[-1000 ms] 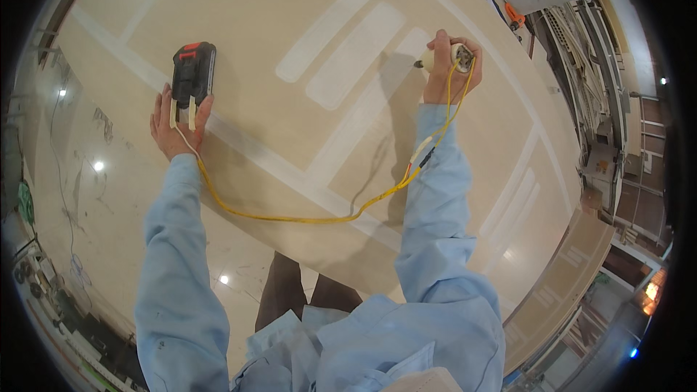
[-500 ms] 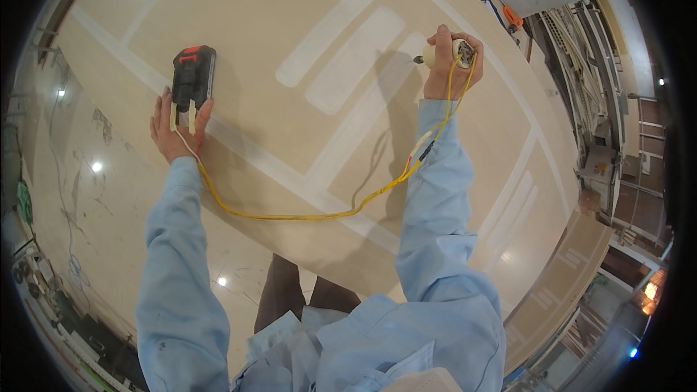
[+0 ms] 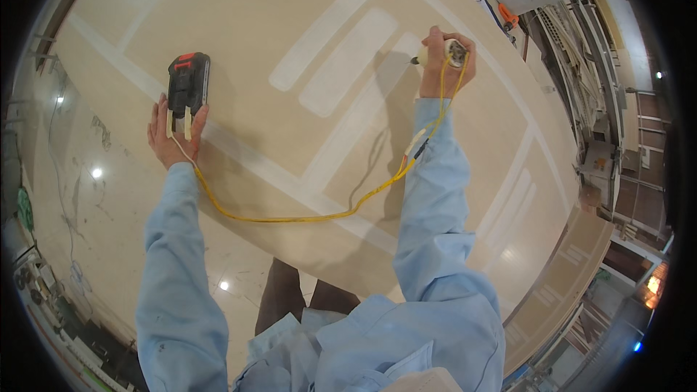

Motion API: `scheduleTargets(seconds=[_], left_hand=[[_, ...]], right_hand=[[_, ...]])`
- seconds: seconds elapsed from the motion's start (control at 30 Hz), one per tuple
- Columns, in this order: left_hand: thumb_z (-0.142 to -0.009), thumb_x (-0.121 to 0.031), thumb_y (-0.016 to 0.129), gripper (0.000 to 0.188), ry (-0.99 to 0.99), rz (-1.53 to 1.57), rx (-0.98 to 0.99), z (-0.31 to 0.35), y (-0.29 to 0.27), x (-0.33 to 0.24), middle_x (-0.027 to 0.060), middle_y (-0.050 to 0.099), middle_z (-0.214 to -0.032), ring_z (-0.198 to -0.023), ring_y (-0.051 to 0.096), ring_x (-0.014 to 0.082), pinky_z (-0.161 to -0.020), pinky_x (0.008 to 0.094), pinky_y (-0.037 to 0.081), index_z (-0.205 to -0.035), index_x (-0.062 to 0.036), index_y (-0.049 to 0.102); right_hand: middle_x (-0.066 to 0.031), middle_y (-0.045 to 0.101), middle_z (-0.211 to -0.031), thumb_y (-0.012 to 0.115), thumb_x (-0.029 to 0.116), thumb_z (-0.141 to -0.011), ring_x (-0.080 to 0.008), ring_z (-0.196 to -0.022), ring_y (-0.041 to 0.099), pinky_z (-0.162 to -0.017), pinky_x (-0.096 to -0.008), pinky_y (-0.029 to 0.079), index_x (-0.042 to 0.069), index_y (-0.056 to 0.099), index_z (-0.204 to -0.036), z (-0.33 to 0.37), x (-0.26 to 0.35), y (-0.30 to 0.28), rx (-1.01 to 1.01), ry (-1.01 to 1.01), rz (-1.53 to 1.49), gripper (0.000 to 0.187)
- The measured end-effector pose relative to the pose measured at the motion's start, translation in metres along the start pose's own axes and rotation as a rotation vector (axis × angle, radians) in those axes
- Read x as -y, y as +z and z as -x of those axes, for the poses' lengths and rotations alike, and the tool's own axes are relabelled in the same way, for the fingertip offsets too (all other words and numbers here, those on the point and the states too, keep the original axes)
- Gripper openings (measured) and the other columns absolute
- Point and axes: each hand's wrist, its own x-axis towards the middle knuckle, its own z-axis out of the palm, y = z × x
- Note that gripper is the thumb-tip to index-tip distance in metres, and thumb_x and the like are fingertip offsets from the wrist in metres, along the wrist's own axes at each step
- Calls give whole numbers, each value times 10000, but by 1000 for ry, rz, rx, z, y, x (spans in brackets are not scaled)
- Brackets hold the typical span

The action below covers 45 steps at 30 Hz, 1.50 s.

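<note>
A black battery pack (image 3: 189,81) with red marks is at the left, over the beige board. My left hand (image 3: 173,136) is closed around its near end, thumb on one side and fingers on the other. Two pale taped strips at that end lead into a yellow cable (image 3: 290,219). The cable sags across to my right hand (image 3: 438,76), which is wrapped around a small motor drill (image 3: 455,52). The drill's pale body is mostly hidden by my fingers; its dark chuck and thin bit point left. Yellow wires run into its round back end.
A large beige board (image 3: 239,101) with whitish stripes spreads beneath both hands. Past its right edge lie an orange-handled tool (image 3: 508,14) and stacked metal strips (image 3: 570,58). Shiny tiled floor (image 3: 109,196) shows at the left. A patterned panel (image 3: 563,268) stands at the lower right.
The view has shifted slightly. The battery pack and my left hand have come a little nearer to me. My right hand keeps its grip on the drill, nearly still.
</note>
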Motion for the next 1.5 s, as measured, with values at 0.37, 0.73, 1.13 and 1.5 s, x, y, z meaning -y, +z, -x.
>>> scheduleTargets(seconds=[0.37,0.73,1.13,1.5], left_hand=[[-773,-504,864,767,-24,-5,42,1,-5,-4,21,623,-1426,-1412,483,243,-1199,454,281,-1350,-70,606],[-768,-492,872,780,-46,-7,56,1,-1,0,20,611,-1444,-1424,468,240,-1206,451,271,-1356,-58,599],[-783,-492,860,764,-26,-21,58,3,-2,2,41,604,-1446,-1421,468,262,-1209,460,265,-1342,-37,606],[-764,-479,879,749,-31,5,45,0,-2,0,28,601,-1451,-1419,471,253,-1204,467,270,-1318,-48,616]], right_hand=[[-77,686,-740,798,121,-856,-137,-674,664,-663,-260,519,30,584,-904,-4,-14,9,29,3,27,237],[-81,692,-732,787,104,-858,-140,-698,672,-681,-256,526,23,583,-940,-14,-19,8,-16,16,39,235],[-83,695,-766,808,119,-851,-143,-706,679,-693,-275,536,22,588,-920,-19,-22,15,-15,43,17,251],[-83,692,-744,802,127,-852,-138,-694,671,-676,-269,522,25,584,-927,-32,-26,11,-37,28,93,252]])
